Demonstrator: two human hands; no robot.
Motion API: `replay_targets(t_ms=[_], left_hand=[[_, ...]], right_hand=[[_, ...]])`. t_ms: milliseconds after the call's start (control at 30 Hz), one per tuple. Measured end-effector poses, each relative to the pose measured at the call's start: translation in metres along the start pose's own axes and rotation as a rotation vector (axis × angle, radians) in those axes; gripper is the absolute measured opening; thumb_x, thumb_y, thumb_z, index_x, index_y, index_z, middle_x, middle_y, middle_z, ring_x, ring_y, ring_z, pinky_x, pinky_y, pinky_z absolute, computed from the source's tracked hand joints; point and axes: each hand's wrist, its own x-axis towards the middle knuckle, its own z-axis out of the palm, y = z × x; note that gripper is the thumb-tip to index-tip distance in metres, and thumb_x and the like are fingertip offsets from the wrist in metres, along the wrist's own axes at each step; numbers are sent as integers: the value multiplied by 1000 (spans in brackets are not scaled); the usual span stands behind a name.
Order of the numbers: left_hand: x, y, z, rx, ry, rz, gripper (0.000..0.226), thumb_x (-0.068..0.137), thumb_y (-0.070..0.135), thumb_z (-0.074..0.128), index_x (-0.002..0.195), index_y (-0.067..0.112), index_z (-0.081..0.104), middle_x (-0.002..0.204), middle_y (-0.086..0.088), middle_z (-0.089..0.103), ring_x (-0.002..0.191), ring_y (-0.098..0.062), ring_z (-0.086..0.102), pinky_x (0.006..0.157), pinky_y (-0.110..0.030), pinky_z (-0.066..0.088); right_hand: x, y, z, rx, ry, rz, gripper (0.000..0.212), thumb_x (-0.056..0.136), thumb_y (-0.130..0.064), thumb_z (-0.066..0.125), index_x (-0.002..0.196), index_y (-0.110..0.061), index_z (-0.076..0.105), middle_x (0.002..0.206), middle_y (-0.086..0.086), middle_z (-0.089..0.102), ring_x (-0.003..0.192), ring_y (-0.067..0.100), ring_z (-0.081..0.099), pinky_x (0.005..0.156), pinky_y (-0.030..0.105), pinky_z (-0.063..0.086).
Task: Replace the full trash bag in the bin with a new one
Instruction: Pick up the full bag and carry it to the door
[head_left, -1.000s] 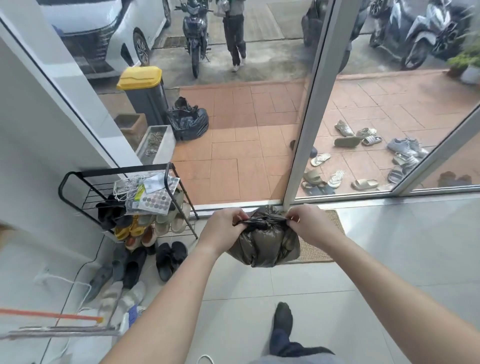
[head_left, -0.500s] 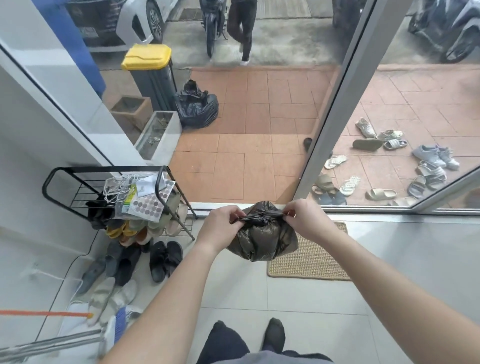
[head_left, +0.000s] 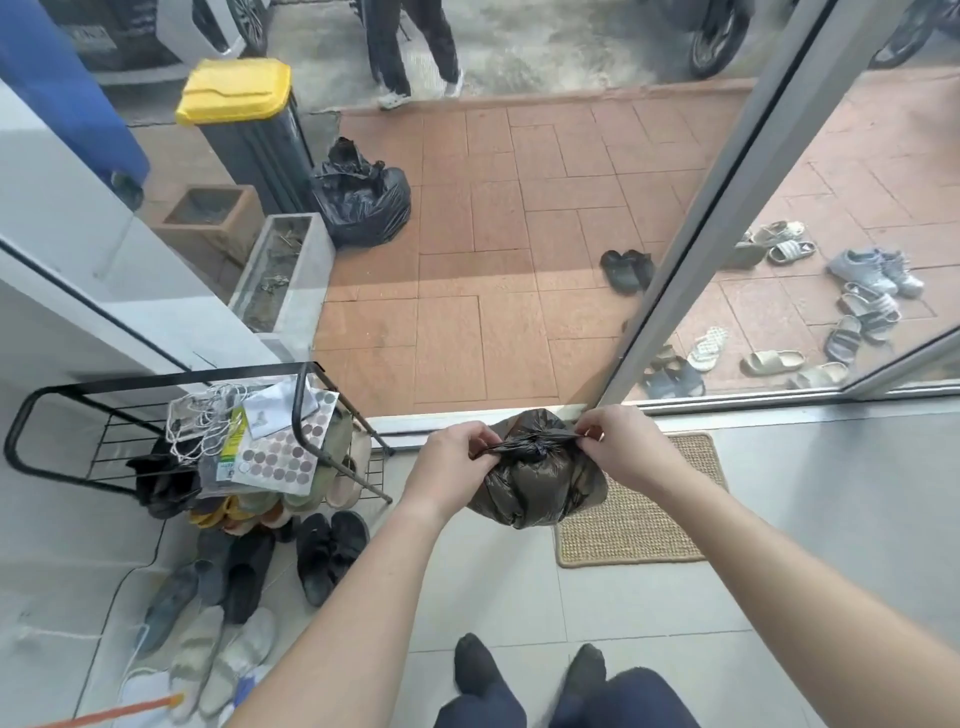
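Tying off the full bag at the open doorway.

The small dark trash bag (head_left: 535, 483) hung in mid-air at the lower centre of the frame, above the sill and the near edge of the woven doormat (head_left: 644, 525), its neck twisted into what looked like a knot, though the plastic was too bunched to be sure it was finished. The left hand (head_left: 454, 462) was closed tight on one tail of the neck and the right hand (head_left: 618, 447) pinched the other, both pulling outward. The step in hand seemed to be cinching the knot. Next, the bag would likely need carrying out over the brick paving to the yellow-lidded bin (head_left: 244, 130) in the upper left, where a larger black sack (head_left: 363, 202) sat just beside it; a fresh liner was nowhere in view.
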Motion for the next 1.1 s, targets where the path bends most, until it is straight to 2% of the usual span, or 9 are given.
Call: replay_targets(t_ms=[200, 367, 433, 633, 867, 1100], left_hand=[[55, -56, 12, 19, -14, -28, 6, 86, 30, 81, 86, 35, 77, 80, 13, 73, 81, -8, 69, 76, -30, 58], [96, -116, 43, 8, -23, -67, 9, 84, 35, 83, 84, 36, 75, 82, 11, 74, 76, -4, 66, 68, -22, 54], [114, -145, 61, -6, -37, -85, 10, 83, 35, 85, 84, 36, 74, 83, 11, 73, 75, -4, 65, 67, -22, 53], [178, -243, 130, 34, -53, -111, 10, 86, 30, 83, 86, 36, 75, 86, 11, 72, 78, -6, 66, 73, -24, 56], [234, -355, 220, 62, -41, -140, 23, 85, 24, 82, 79, 42, 70, 83, 11, 72, 80, -9, 68, 77, -29, 59], [272, -428, 280, 94, 3, -142, 13, 88, 23, 77, 89, 36, 74, 85, 13, 73, 83, -7, 69, 77, -27, 57]], right_hand=[[61, 7, 56, 26, -39, 32, 17, 93, -19, 66, 103, -22, 79, 96, -2, 74, 86, 18, 67, 75, 30, 51], [112, 29, 117, 53, -72, 53, 15, 94, -21, 67, 101, -24, 79, 94, -3, 76, 84, 17, 69, 81, 35, 59], [135, 42, 145, 47, -87, 56, 14, 93, -22, 67, 100, -26, 79, 94, -4, 77, 85, 18, 70, 84, 39, 60], [206, 92, 249, 26, -108, 45, 15, 92, -19, 67, 100, -25, 79, 93, -4, 77, 87, 19, 70, 81, 35, 58], [270, 155, 376, 32, -124, 50, 17, 89, -19, 65, 96, -28, 78, 93, -6, 76, 89, 20, 70, 86, 38, 59], [308, 202, 468, 64, -69, 39, 16, 89, -20, 66, 96, -29, 77, 92, -8, 74, 88, 18, 68, 84, 37, 58]])
